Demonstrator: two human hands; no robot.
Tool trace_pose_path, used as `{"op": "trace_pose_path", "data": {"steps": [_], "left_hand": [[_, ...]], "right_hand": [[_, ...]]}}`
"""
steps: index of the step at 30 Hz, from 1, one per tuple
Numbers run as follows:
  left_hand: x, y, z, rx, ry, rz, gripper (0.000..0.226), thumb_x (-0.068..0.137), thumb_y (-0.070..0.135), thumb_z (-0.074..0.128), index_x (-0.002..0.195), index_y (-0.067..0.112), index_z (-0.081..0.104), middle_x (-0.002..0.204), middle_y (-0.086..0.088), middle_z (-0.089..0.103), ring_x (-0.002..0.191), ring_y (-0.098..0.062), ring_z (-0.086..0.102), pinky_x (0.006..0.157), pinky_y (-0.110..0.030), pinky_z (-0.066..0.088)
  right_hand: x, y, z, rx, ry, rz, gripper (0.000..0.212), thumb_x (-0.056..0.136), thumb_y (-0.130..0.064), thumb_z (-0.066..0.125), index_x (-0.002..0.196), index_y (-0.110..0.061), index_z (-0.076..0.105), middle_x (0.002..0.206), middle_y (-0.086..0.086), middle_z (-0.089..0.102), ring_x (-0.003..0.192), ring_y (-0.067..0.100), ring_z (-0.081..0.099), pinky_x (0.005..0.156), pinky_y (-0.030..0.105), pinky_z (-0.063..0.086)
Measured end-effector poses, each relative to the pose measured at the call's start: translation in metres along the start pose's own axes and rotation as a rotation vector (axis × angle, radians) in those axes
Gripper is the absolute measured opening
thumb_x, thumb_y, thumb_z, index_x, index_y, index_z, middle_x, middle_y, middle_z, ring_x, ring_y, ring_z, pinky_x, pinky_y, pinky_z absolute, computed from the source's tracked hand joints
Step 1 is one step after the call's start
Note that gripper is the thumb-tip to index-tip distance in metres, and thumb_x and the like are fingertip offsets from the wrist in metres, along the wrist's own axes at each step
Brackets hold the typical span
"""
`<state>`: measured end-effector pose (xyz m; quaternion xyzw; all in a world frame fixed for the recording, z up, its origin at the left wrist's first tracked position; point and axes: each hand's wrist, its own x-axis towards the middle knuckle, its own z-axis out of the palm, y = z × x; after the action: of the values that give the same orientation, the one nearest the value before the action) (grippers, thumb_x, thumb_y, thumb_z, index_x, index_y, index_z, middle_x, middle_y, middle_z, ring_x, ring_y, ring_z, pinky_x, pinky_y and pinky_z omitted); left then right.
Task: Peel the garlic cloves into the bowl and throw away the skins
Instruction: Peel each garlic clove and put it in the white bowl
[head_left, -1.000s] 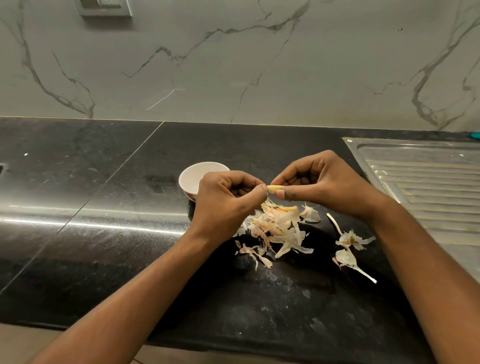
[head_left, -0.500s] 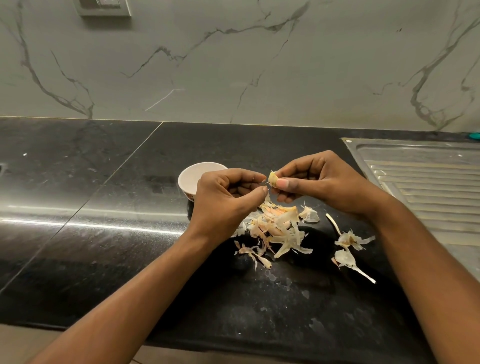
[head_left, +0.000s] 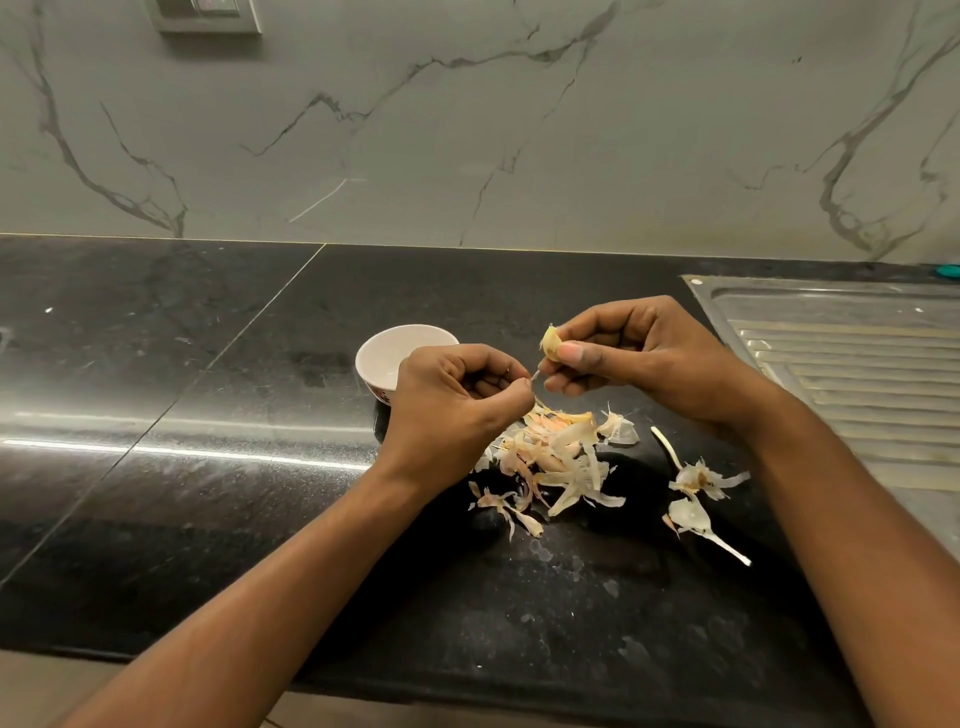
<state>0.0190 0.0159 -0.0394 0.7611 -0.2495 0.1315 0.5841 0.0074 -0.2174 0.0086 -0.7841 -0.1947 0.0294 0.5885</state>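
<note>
The right hand (head_left: 639, 358) pinches a garlic clove (head_left: 550, 343) to the right of the white bowl (head_left: 384, 353); the curled left hand (head_left: 457, 400) pinches a skin sliver (head_left: 535, 374) just beside that bowl.

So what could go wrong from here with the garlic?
The right hand pinches the garlic clove beside the bowl, not over it; if it slips it may land in the pile of skins. The left hand pinches a thin sliver of skin that could snap, leaving bits on the clove.
</note>
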Motion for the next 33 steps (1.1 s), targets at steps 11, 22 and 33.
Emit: {"op": "trace_pose_path", "data": {"steps": [11,22,33], "left_hand": [[-0.002,0.002,0.003,0.093,0.014,0.033,0.007,0.087,0.005,0.080,0.084,0.011,0.082,0.070,0.005,0.075,0.060,-0.014,0.071,0.060,-0.025,0.061],[-0.006,0.007,-0.001,0.241,-0.138,0.026,0.007,0.086,0.014,0.074,0.085,0.016,0.081,0.065,0.007,0.071,0.059,-0.010,0.067,0.062,-0.036,0.060],[-0.003,0.009,-0.012,0.318,-0.072,0.095,0.016,0.087,0.021,0.070,0.091,0.015,0.083,0.063,0.013,0.068,0.058,-0.004,0.065,0.062,-0.026,0.056]], "right_hand": [[0.001,-0.001,0.000,0.037,0.124,-0.040,0.031,0.087,-0.018,0.079,0.115,-0.007,0.079,0.105,0.013,0.081,0.094,0.025,0.079,0.084,0.029,0.064],[0.076,-0.047,0.037,-0.471,-0.069,-0.038,0.021,0.092,-0.031,0.083,0.106,-0.015,0.084,0.092,-0.006,0.080,0.082,0.005,0.075,0.072,0.017,0.057],[0.113,-0.036,0.060,-0.608,-0.129,0.031,0.016,0.098,-0.019,0.079,0.111,-0.014,0.084,0.099,-0.007,0.080,0.078,0.000,0.074,0.067,0.014,0.057]]}}
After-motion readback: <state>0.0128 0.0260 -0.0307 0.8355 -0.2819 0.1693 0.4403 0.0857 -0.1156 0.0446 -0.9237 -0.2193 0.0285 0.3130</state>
